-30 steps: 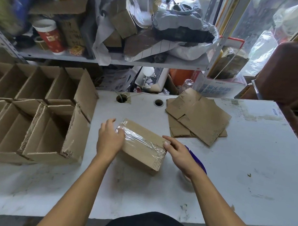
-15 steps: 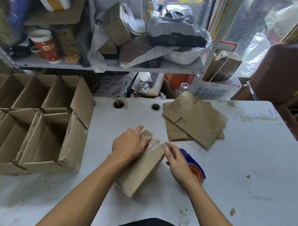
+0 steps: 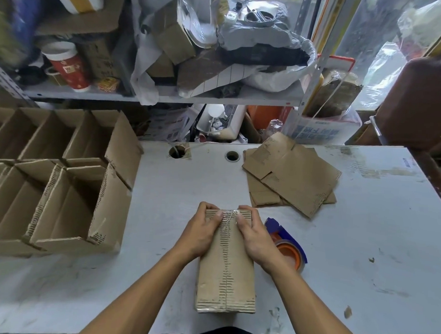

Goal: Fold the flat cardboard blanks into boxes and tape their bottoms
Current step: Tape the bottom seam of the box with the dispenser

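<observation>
item: folded cardboard box (image 3: pixel 226 264), lower centre of the frame, lying lengthwise on the white table (image 3: pixel 361 246) with its far end toward the top of the picture. left hand (image 3: pixel 204 231) grips the far left corner, fingers curled over the top edge, thumb pressed on the upper face. right hand (image 3: pixel 252 233) grips the far right corner in the same way, thumb just beside the centre seam. the two thumbs lie close together, either side of a strip of clear tape (image 3: pixel 229 215) that wraps over the far edge.

change from half a second ago: the box was slanted, its taped end toward the upper right; it now lies straight along the frame's vertical. the right hand, then only touching the box edge, now grips it. one second ago the broad taped face was uppermost.

appearance: brown corrugated board, a seam with dark dashed marks running down the middle of the upper face, fluted edges showing at both ends, near end slightly crushed.

adjacent: blue and orange tape dispenser (image 3: pixel 288 243) just right of the right hand; flat cardboard blanks (image 3: pixel 291 173) stacked in the upper right of the table; finished open boxes (image 3: pixel 70 206) in rows at the left.
</observation>
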